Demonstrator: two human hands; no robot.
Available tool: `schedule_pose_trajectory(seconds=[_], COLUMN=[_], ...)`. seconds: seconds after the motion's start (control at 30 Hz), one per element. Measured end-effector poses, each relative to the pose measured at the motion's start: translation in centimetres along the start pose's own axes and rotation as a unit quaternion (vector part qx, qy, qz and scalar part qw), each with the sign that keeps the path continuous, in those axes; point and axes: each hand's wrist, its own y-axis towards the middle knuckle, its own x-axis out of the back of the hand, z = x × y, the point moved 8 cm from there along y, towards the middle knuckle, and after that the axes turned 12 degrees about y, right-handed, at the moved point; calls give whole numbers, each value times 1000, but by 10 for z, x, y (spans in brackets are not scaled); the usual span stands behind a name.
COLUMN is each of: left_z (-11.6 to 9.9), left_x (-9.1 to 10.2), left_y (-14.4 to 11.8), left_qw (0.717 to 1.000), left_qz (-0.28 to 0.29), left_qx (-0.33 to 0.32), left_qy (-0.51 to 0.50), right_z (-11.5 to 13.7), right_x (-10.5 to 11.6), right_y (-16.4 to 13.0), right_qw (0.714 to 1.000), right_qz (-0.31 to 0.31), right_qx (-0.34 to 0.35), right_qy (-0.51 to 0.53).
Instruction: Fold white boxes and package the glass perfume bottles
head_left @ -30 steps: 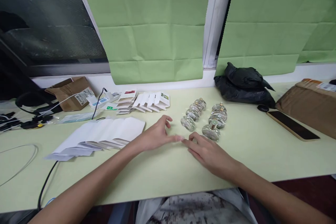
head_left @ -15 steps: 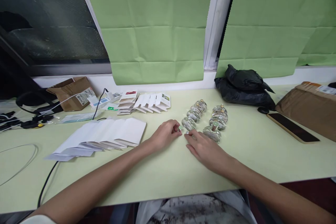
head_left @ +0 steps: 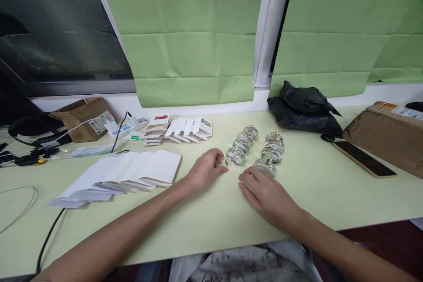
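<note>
Two rows of round clear glass bottles stand on the table, a left row (head_left: 242,142) and a right row (head_left: 274,146), several with gold-coloured tops. A small cylindrical cap (head_left: 228,161) stands at the near end of the left row. Beside that cap is my left hand (head_left: 205,170), its thumb and fingers parted and nothing held. My right hand (head_left: 268,191) rests close in front of the nearest bottle (head_left: 265,168) of the right row, partly covering it. Its fingers are loosely bent and apart, with no object visible in them.
White folded paper sleeves (head_left: 122,174) lie fanned out on the left, with small folded cards (head_left: 188,128) behind them. Cables and an open cardboard box (head_left: 84,119) are at the far left. On the right are a black plastic bag (head_left: 304,108), a phone (head_left: 363,158) and a brown parcel (head_left: 386,136).
My left hand has let go of the small cap, which now stands by the left row. My right hand has drawn back to the right and toward me. The view has shifted slightly.
</note>
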Motion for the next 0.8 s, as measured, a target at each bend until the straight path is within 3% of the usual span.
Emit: schedule_pose_trajectory(seconds=[0.07,0.13,0.2,0.3,0.47,0.63,0.8], left_z=[-8,-27,-53,-81,-96,-87,-69], left_x=[9,11,7,1,-19,-36,-25], left_y=[-10,-21,-32,-43,-47,-46,-43], left_qw=[999,997,989,979,985,990,989], left_qz=[-28,-32,-16,-23,-24,32,58], left_qx=[-14,-69,-146,-201,-172,-129,-130], left_qy=[13,11,1,3,-19,-53,-42], right_z=[-8,-24,-42,-59,-61,-35,-12], right_x=[26,53,64,62,57,46,38], right_y=[-11,-23,-27,-20,-14,-8,3], right_qw=[996,980,969,974,978,981,981], right_qz=[-86,-183,-212,-173,-145,-73,-44], right_qx=[-25,-79,-126,-142,-130,-70,-35], right_qy=[7,9,17,35,78,166,186])
